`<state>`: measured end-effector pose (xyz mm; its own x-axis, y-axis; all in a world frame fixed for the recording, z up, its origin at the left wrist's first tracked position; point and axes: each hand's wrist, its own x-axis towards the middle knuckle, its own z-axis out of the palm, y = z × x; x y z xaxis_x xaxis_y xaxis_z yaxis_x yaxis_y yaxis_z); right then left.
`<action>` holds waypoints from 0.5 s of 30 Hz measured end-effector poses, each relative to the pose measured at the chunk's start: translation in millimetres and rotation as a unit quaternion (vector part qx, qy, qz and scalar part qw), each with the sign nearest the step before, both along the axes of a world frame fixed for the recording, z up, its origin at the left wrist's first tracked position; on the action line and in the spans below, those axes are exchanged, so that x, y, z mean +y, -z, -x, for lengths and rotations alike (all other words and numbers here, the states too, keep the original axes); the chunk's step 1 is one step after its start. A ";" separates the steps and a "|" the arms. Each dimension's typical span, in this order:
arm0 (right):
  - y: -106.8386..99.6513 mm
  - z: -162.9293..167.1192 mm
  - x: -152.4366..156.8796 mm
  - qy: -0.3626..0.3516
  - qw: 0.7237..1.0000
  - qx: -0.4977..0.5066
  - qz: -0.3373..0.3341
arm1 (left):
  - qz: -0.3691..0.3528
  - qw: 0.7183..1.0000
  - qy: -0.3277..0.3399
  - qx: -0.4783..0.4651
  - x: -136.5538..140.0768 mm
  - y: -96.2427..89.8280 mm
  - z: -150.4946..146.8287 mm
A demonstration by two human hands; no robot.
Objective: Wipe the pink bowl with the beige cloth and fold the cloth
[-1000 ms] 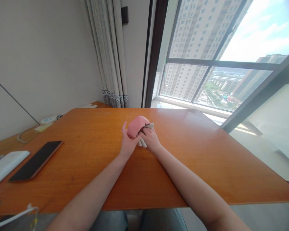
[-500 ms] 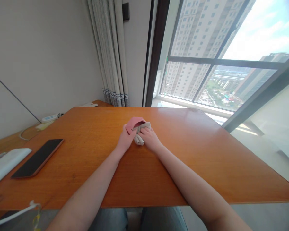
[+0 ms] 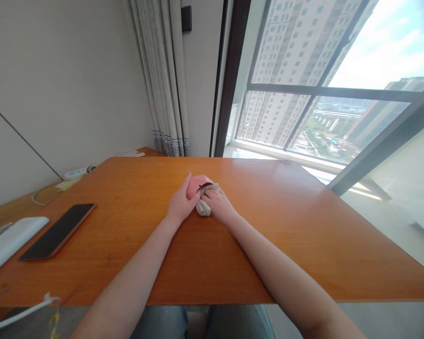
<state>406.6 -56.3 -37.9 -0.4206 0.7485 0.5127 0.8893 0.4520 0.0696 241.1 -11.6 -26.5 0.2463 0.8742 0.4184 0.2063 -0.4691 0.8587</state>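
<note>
Near the middle of the wooden table (image 3: 134,188), my left hand (image 3: 181,201) is closed around the left side of a small pink hollow object (image 3: 197,184), its thumb side toward me. The pink object is tilted, with a dark opening showing on its near side; its exact kind is not clear. My right hand (image 3: 219,204) grips a light grey cloth (image 3: 204,209) and presses it at that opening. One end of the cloth hangs below the fingers, and another fold shows above them. Some of my right fingertips are hidden in the cloth.
On the left lie a black-screened phone (image 3: 59,231) and a white flat device (image 3: 16,242). A power strip (image 3: 76,173) with cables sits by the wall. A white cable (image 3: 24,314) hangs at the near left edge. Beyond the table are a curtain (image 3: 164,84) and a window (image 3: 282,117).
The pink object has turned in my left hand, so its opening looks narrower. My left hand has shifted its hold slightly, while my right hand stays on the cloth.
</note>
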 end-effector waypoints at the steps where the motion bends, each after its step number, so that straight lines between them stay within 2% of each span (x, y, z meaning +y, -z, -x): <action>1: 1.4 -0.4 0.2 0.010 1.000 0.002 -0.008 | 0.013 0.999 -0.008 -0.029 -4.3 0.2 -4.0; 5: 6.4 1.8 -0.4 0.029 0.999 0.029 -0.009 | 0.101 0.978 -0.042 -0.177 -18.1 12.2 -25.4; 9: 7.1 5.9 -0.8 0.006 0.999 0.049 0.008 | 0.135 0.975 -0.056 -0.167 -16.5 20.0 -28.6; 11: 5.2 5.6 -0.1 0.008 0.999 0.047 0.003 | 0.107 0.983 -0.055 -0.139 -12.3 14.8 -22.6; 15: -0.1 1.6 1.1 0.017 1.000 0.009 -0.023 | -0.001 0.997 -0.038 -0.072 -7.0 -1.0 -10.7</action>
